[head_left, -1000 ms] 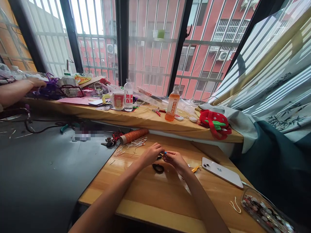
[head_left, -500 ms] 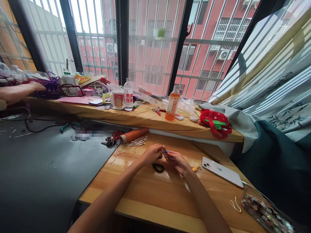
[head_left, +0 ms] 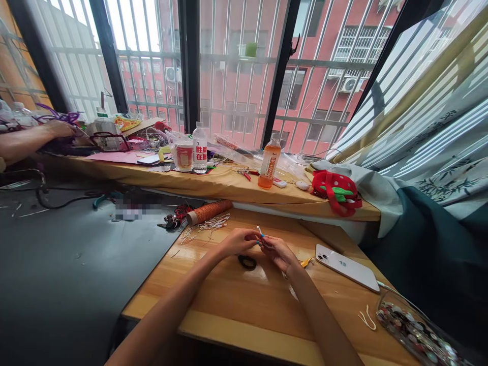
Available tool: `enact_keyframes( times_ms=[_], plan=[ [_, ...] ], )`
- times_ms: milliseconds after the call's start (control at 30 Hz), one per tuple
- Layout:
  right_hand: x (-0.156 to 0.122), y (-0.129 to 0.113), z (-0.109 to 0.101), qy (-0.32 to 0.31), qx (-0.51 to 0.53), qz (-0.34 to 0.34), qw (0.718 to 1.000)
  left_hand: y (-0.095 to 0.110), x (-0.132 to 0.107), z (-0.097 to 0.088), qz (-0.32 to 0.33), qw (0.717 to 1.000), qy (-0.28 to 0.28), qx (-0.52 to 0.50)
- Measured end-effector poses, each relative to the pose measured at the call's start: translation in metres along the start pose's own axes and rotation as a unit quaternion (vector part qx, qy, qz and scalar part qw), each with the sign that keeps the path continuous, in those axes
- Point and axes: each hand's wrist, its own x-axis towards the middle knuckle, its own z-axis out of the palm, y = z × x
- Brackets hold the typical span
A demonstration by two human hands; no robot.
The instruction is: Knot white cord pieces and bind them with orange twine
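Note:
Over the wooden board, my left hand (head_left: 241,241) and my right hand (head_left: 279,252) meet fingertip to fingertip. Between the right thumb and finger a thin white cord (head_left: 260,230) is pinched, its end poking upward. Thin strands also show within the right hand, too small to make out. The left fingers are closed close by, and what they grip is hidden. Just below them lies a black ring-shaped object (head_left: 247,262). Something small and yellow (head_left: 306,262) lies partly behind the right wrist.
A spool of orange cord (head_left: 209,212) and white cord scraps (head_left: 208,227) lie at the back left. On the right are a white phone (head_left: 346,267) and a container of beads (head_left: 415,330). Bottles (head_left: 269,165) stand on the sill. Another person's hand (head_left: 57,129) is at far left.
My left fingers have shifted slightly down, and the white cord end now stands up above the right fingertips. The other person's hand has moved a little among the purple material.

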Motion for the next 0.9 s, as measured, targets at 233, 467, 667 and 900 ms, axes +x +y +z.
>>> enact_keyframes(
  times_ms=[233, 467, 667, 900],
  plan=[
    [0.001, 0.002, -0.001, -0.027, -0.035, -0.01, 0.999, -0.008, 0.003, 0.002, -0.003, 0.997, 0.071, 0.015],
    [0.002, 0.005, 0.0, -0.06, -0.094, -0.013, 0.994, -0.021, 0.006, 0.005, 0.034, 0.991, 0.097, 0.084],
    [-0.005, 0.001, 0.003, -0.1, -0.105, 0.01, 0.989, -0.028, 0.007, 0.008, 0.04, 0.988, 0.098, 0.111],
    [-0.005, -0.004, 0.006, -0.084, 0.042, 0.057, 0.994, -0.026, 0.008, 0.009, 0.021, 0.976, 0.156, 0.148]
  ],
)
